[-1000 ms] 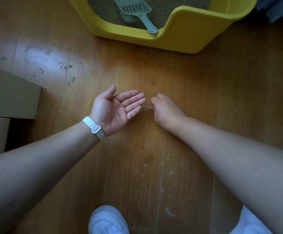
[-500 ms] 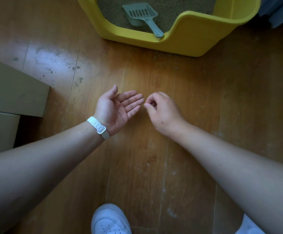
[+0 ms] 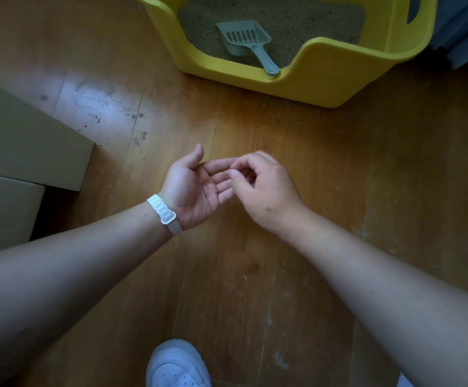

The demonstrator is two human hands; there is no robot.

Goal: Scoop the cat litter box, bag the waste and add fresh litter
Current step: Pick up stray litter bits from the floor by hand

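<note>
Head view: the left hand (image 3: 196,188) lies palm-up with fingers relaxed, the right hand (image 3: 266,185) curls its fingertips together over it, anything pinched too small to see, and the scoop (image 3: 244,37) lies in the yellow litter box (image 3: 324,76), well apart from both.

Cardboard boxes (image 3: 18,152) sit left on wooden floor (image 3: 352,191), white shoe (image 3: 177,367) below

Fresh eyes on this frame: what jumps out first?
The bright yellow litter box at top centre, with a grey scoop lying on the litter, handle on the low front lip. Mid-frame, the left hand lies palm up, and the right hand has its curled fingers pinched together over the left's fingertips.
</note>
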